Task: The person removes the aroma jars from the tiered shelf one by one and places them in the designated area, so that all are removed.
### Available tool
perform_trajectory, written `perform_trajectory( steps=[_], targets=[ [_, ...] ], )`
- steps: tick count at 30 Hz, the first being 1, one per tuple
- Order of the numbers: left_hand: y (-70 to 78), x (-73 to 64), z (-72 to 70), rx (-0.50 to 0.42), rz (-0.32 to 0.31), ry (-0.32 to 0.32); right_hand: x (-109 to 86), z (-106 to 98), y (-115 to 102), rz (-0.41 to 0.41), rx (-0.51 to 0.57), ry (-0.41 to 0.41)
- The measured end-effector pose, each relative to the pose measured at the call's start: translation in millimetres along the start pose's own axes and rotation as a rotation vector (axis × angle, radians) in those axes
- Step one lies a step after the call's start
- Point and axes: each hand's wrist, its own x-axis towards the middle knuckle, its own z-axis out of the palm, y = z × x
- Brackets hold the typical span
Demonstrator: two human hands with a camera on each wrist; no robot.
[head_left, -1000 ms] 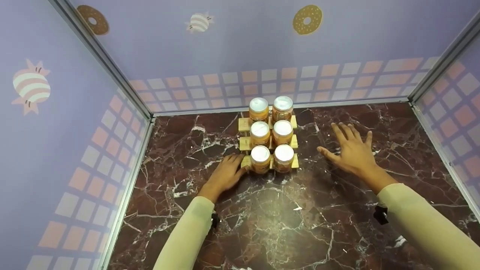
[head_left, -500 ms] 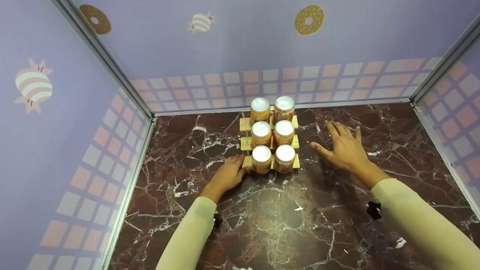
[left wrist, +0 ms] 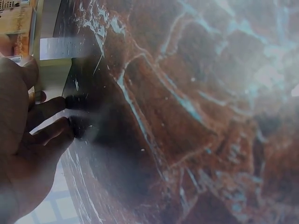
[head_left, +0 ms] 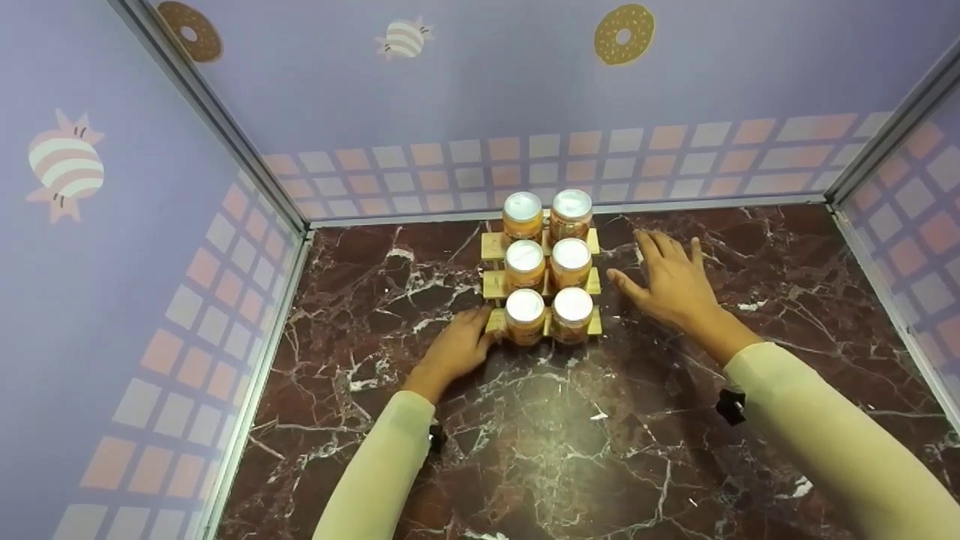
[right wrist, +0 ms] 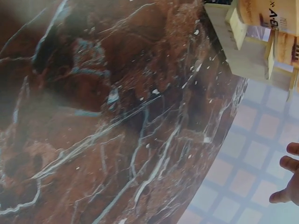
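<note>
The wooden rack [head_left: 494,284] stands on the dark marbled tabletop [head_left: 555,439], near the back wall [head_left: 487,90], and serves as the reference for all positions. It has three tiers, stepped from front to back. Six orange cans [head_left: 524,262] with pale lids stand upright on the rack, two per tier, side by side. The left hand [head_left: 451,351] is at the rack's front left corner: the thumb lies at the front, the bent fingers at the left end, and together they grip the corner. The right hand [head_left: 675,291] is to the right of the rack, near but not touching it; it is wide open, fingers spread, and holds nothing. A pale sleeve [head_left: 379,465] covers each forearm, in front of the rack. Tiled squares [head_left: 503,148] are printed on the wall directly behind the rack.
</note>
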Motion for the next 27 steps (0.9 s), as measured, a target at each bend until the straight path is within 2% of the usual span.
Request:
perform_trajectory(
  steps=[6, 10, 14, 15, 17, 21, 23, 27],
  targets=[
    [2.0, 1.5, -1.1, 0.029, -0.021, -0.01, 7.3, -2, -11, -0.007, 0.011, 0.001],
    [7.0, -1.4, -5.6, -0.023, -0.026, 0.004, 10.8, -2, -16, -0.008, 0.031, -0.003],
    [33.9, -9.4, -36.9, -0.128, -0.05, -0.033, 15.4, -2, -19, -0.009, 0.053, 0.003],
    [34.9, -10.5, -37.6, -0.132, -0.047, -0.023, 16.8, -2, -20, -0.009, 0.06, 0.004],
    [34.7, -9.7, -37.1, -0.116, -0.052, -0.034, 19.6, -2, -21, -0.004, 0.072, 0.004],
    [10.1, -2.5, -6.7, -0.019, -0.054, -0.013, 23.8, -5, -23, 0.007, 0.091, 0.005],
    [7.7, -0.8, -3.2, 0.01, -0.066, -0.032, 24.5, -5, -23, 0.01, 0.094, 0.007],
    [8.4, -1.3, -2.9, 0.008, -0.075, -0.034, 24.6, -4, -23, 0.001, 0.087, 0.018]
  ],
)
